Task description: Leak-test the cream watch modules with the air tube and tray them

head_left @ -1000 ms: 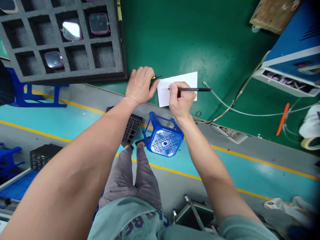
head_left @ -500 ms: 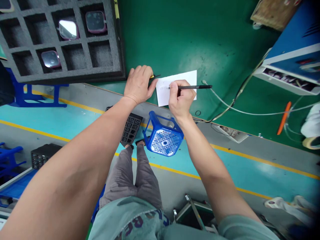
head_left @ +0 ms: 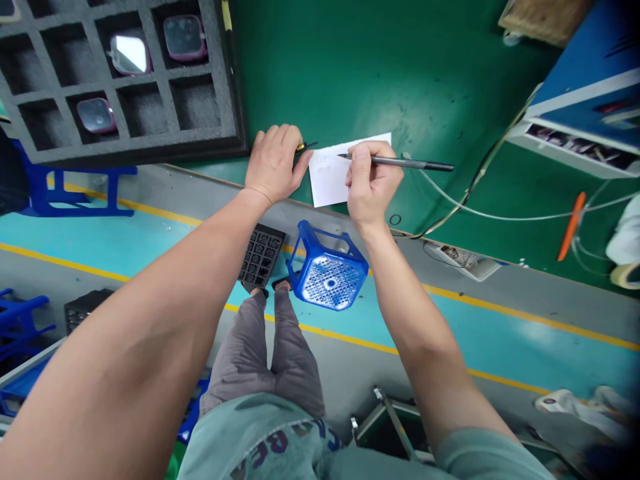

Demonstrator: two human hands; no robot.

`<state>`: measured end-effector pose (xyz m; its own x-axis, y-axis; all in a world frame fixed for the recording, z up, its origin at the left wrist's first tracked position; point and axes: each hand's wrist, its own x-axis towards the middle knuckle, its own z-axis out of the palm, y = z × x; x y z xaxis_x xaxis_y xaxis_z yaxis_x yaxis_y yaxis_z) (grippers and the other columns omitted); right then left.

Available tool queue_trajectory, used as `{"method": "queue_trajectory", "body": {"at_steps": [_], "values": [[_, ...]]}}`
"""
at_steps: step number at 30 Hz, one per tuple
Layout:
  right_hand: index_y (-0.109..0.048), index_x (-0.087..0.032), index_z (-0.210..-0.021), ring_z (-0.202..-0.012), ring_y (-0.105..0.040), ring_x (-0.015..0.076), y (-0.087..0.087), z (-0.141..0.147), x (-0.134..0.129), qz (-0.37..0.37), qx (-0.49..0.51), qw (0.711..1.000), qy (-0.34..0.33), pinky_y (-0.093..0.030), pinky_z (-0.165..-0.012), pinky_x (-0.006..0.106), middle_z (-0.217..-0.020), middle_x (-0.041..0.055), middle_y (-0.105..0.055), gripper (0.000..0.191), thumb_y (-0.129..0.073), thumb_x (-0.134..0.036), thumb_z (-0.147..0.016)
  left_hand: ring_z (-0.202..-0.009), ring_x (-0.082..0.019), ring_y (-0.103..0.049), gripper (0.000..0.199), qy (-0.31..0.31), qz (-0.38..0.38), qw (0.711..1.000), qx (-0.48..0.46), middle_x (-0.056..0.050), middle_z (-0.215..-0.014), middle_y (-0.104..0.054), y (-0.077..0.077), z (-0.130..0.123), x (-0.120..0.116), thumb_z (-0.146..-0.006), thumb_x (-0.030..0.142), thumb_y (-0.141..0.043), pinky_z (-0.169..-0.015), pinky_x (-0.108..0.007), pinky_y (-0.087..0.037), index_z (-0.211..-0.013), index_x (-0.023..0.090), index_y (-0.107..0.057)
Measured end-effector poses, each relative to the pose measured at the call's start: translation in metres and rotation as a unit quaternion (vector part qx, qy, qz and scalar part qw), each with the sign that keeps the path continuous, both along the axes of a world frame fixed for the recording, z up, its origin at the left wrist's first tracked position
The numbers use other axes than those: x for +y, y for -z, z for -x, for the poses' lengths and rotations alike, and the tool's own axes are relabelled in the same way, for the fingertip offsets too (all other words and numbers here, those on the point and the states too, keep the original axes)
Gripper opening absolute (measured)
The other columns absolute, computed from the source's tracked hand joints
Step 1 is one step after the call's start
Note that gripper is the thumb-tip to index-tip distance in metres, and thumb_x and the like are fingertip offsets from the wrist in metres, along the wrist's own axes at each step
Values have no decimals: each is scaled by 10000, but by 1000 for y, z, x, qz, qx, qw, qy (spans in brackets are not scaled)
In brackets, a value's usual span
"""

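My right hand point(head_left: 375, 181) grips a slim black pen point(head_left: 425, 164), its tip over a white sheet of paper point(head_left: 327, 187) and its back end pointing right. Faint handwriting shows on the upper left of the sheet. My left hand point(head_left: 274, 160) rests on the green table at the paper's left edge, fingers curled and thumb close to the sheet. Between its thumb and forefinger pokes a small yellow-and-black tool point(head_left: 302, 146) with a thin dark tip; most of it is hidden under the hand.
A grey foam tray point(head_left: 233, 143) holding several watch-like pieces lies at left on the green table point(head_left: 320, 60). Cables point(head_left: 475, 212), an orange stick point(head_left: 571, 227) and a blue-and-white case point(head_left: 575, 127) are at right. A blue stool point(head_left: 330, 280) stands below the table edge.
My right hand has moved slightly right and up, the pen tip lifting to the upper part of the sheet, beyond the written marks. My left hand stays at the paper's edge.
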<state>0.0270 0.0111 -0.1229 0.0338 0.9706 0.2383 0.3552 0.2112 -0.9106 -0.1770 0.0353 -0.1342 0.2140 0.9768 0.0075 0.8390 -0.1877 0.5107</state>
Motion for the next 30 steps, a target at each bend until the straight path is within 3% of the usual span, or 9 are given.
{"method": "queue_trajectory", "body": {"at_steps": [3, 6, 14, 21, 30], "values": [[-656, -222, -939, -761, -661, 147, -9, 0, -3, -27, 3, 999, 19, -543, -722, 340, -796, -14, -594, 392, -469, -535, -1083, -1163, -410, -596, 404, -3, 16, 1000, 3, -167, -1127, -665, -6, -2, 1, -1020, 647, -408, -1023, -603, -402, -1039, 288, -591], [-679, -220, -954, -792, -683, 164, -12, 2, -9, -18, -9, 1000, -13, -559, -755, 361, -802, -7, -625, 396, -486, -544, -1076, -1138, -419, -587, 373, -3, 23, 1000, 6, -166, -1115, -670, -14, -5, 3, -1025, 626, -381, -998, -618, -401, -1015, 314, -585], [-669, -224, -954, -890, -723, 210, 11, -5, -11, 23, -54, 997, -43, -582, -836, 414, -836, 23, -640, 537, -364, -646, -1084, -1150, -481, -560, 314, 0, 28, 1000, 7, -183, -1124, -653, -22, -8, 3, -974, 603, -378, -970, -692, -362, -1024, 403, -614], [-660, -228, -921, -892, -720, 209, 8, -6, -7, 38, -58, 996, -51, -580, -810, 404, -833, 16, -629, 529, -387, -654, -1075, -1112, -499, -557, 272, -1, 14, 1000, -12, -168, -1081, -664, -19, -7, 5, -945, 596, -403, -926, -716, -354, -1010, 451, -624], [-644, -229, -933, -762, -693, 163, 4, -4, 2, 40, -47, 997, -51, -577, -738, 345, -746, -12, -588, 486, -403, -623, -1083, -1096, -442, -571, 271, 5, -11, 1000, 13, -175, -1083, -669, -18, -5, 1, -994, 569, -408, -940, -677, -405, -1009, 357, -576]]}}
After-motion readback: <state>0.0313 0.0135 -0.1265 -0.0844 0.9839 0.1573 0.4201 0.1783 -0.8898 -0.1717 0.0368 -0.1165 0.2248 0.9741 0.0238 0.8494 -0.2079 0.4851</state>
